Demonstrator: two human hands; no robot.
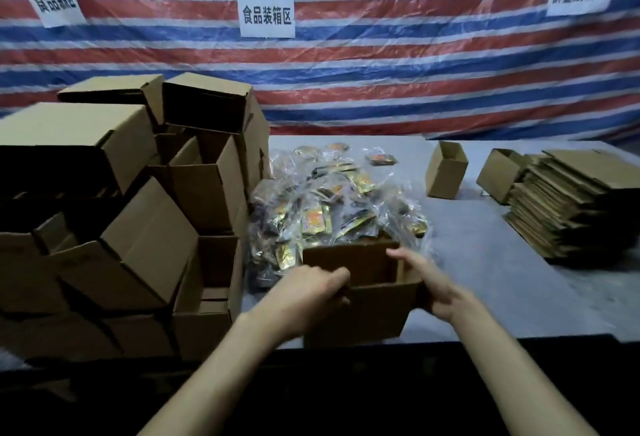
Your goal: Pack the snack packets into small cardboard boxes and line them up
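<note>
Cardboard box [360, 300] is sitting open-topped at 6 o'clock from the snack packets [332, 207]. I am gripping its side walls, left hand [311, 293] curled over one and right hand [429, 283] pinching the other. I am judging it light and stiff but crushable, so holding near the corners seems safest.

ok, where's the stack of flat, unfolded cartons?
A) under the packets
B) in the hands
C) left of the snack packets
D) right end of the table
D: the flat cartons lie stacked at the right end of the table, right of the snack packets; the left hand and right hand grip an open box instead.
</note>
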